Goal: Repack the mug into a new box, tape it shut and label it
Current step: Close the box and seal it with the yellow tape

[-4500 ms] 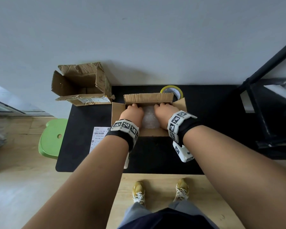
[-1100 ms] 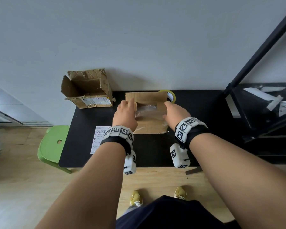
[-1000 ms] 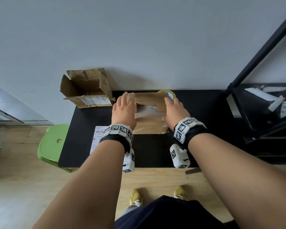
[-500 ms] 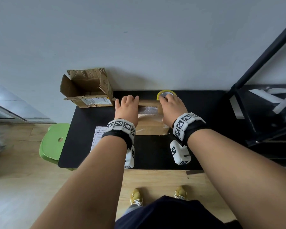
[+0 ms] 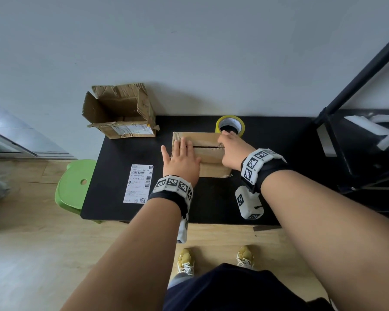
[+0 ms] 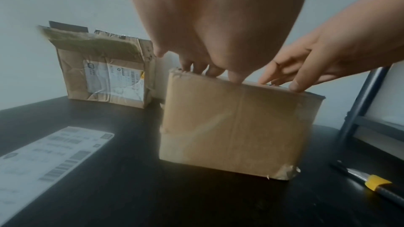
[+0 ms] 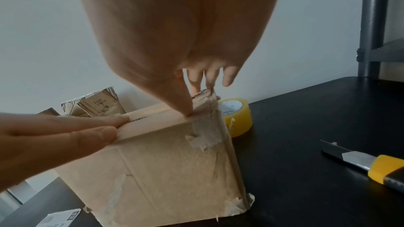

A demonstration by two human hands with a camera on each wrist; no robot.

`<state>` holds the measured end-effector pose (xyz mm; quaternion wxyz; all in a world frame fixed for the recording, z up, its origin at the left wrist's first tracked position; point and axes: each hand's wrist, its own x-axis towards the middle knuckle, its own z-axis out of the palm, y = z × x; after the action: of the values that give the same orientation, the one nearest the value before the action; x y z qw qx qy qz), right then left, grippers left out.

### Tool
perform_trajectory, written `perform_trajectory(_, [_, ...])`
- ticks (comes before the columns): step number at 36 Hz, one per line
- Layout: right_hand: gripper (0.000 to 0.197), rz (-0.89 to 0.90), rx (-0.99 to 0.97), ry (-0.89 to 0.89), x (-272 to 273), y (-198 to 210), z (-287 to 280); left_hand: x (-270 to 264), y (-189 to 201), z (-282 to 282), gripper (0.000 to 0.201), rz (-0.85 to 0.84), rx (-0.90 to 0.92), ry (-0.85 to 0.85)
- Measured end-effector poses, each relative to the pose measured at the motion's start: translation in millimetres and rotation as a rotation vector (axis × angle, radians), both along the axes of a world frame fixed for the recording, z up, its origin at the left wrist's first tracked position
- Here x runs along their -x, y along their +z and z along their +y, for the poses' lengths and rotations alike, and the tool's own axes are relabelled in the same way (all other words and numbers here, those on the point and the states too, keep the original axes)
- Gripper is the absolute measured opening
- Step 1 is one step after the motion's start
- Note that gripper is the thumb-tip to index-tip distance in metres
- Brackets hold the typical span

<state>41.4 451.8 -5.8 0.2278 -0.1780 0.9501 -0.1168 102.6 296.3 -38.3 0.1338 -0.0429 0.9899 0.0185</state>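
The new cardboard box [image 5: 208, 168] stands in the middle of the black table [image 5: 279, 153]. Its top flaps are folded down and meet at a thin dark seam. The mug is hidden inside. My left hand [image 5: 180, 153] lies flat on the left part of the top, fingers straight and spread. My right hand [image 5: 228, 143] presses the right end of the flaps. In the right wrist view its thumb [image 7: 186, 108] sits on the seam and its fingers reach past the far edge. A yellow tape roll [image 5: 230, 125] stands just behind the box. The shipping label [image 5: 139, 184] lies flat to the left.
The old torn box [image 5: 121, 113] stands open at the table's back left corner. A yellow-and-black utility knife [image 7: 369, 165] lies on the table right of the new box. A green stool [image 5: 73, 185] stands left of the table, a black metal rack [image 5: 357, 142] on the right.
The top flaps have come down: the gap that showed bubble wrap has closed to a thin seam. Both hands now press on the folded top.
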Motion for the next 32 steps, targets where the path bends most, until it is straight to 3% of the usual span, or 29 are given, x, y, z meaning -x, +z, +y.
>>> perform_trajectory(5, [0.048,0.083,-0.01,0.018,5,-2,3,7,-3,-10,0.056,-0.021,0.013,-0.017])
perform_trajectory(19, [0.064,0.015,0.135,-0.089,14,-9,-2,51,9,-38,0.053,-0.137,0.031,-0.065])
perform_trajectory(23, [0.054,0.041,0.165,-0.064,10,-4,-3,64,12,-39,0.056,-0.166,0.049,-0.034])
perform_trajectory(29, [0.042,0.056,0.257,-0.084,1,-3,-4,71,14,-28,0.067,-0.049,0.093,-0.052])
perform_trajectory(32, [0.042,0.043,0.306,-0.2,5,-4,1,76,11,-15,0.063,0.018,-0.101,0.041])
